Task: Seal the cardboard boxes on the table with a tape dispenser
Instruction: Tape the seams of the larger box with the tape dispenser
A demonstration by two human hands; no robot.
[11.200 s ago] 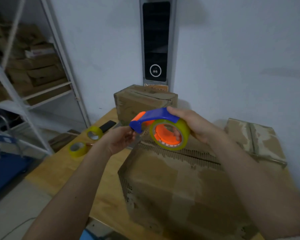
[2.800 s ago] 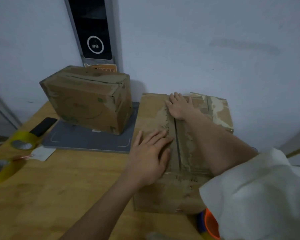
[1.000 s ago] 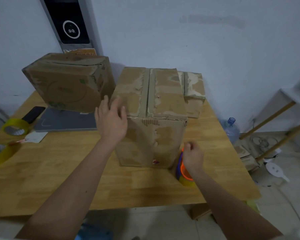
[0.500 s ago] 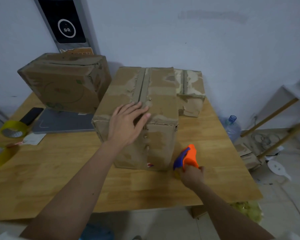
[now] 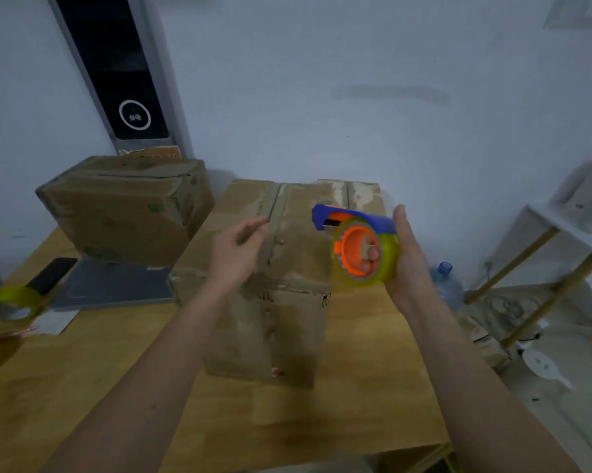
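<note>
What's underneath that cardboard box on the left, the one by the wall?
The worn brown cardboard box by the wall sits on a flat grey mat, which sticks out in front. Whatever lies under the box's middle is covered.

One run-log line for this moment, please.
right hand: grips blue-orange tape dispenser | left hand: above middle brown cardboard box, contact unclear

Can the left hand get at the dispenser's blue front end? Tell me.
Probably yes: the left hand hovers open over the box, and the gap to the tape dispenser looks free.
</note>
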